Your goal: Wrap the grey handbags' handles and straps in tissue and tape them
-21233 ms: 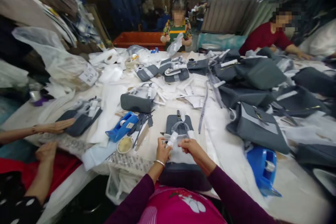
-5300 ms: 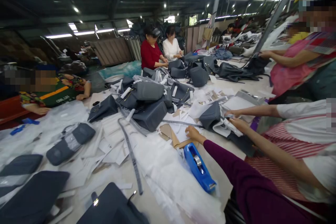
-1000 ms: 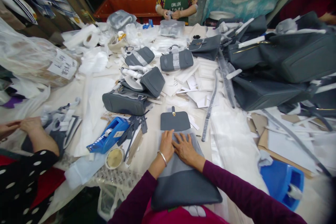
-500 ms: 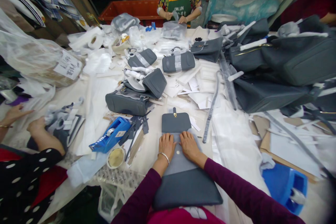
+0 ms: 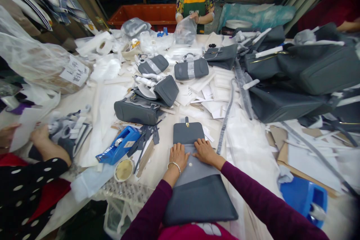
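Observation:
A dark grey bag (image 5: 199, 200) lies flat in front of me with its flap laid out away from me. The flap's far part carries a strap and a gold clasp (image 5: 187, 124); the grey lining shows between flap and body, with a small round snap (image 5: 190, 164) on it. My left hand (image 5: 179, 156) presses on the lining's left side, fingers stretched out. On the right side, at the flap's fold, my right hand (image 5: 204, 151) rests with its fingers spread. Both hands touch the bag, and neither is wrapped round anything.
To the left lie a blue tape dispenser (image 5: 118, 144), a round tub (image 5: 123, 169) and dark straps (image 5: 144, 137). Several grey bags (image 5: 137, 110) stand beyond; a large pile (image 5: 295, 101) is at right. Co-workers' hands (image 5: 42, 135) work at left; another person (image 5: 194, 2) stands opposite.
My right hand has shifted slightly along the fold; my left has barely moved. The co-worker at left now holds a white sheet. The person opposite has lifted a clear plastic bag.

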A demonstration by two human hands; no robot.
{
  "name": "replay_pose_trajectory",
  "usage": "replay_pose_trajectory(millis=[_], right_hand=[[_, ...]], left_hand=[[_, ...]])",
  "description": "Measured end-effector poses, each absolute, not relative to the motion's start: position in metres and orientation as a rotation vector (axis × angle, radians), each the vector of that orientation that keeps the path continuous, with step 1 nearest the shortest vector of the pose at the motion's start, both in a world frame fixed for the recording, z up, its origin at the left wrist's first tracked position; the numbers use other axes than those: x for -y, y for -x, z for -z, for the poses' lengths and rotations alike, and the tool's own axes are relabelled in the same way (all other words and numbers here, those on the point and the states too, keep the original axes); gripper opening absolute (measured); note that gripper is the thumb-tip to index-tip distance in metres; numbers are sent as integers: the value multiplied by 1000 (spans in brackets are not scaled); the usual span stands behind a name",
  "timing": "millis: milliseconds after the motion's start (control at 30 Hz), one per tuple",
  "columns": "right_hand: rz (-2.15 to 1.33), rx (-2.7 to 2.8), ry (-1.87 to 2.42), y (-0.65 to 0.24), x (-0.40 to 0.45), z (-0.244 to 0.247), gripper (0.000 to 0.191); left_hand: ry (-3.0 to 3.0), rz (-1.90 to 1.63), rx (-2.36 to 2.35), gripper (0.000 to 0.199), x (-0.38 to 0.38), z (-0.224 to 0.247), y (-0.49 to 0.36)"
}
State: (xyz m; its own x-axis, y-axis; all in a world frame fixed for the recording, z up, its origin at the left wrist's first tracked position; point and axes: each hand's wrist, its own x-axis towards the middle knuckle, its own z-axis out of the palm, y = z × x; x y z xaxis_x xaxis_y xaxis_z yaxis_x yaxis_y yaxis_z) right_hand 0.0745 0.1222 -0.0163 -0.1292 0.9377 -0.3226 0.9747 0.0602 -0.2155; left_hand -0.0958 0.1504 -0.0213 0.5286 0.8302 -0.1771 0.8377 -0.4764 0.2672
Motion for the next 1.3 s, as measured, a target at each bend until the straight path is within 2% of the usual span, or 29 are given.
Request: replay_pose_trajectory(millis=[633, 1300], right_hand=[[516, -2302, -2076, -81, -111, 19, 33], [772, -2504, -1957, -95, -108, 9, 27]], left_hand=[[-2483, 37, -1397, 37, -150, 21, 96], [-2402, -145, -1335, 33, -148, 12, 102]])
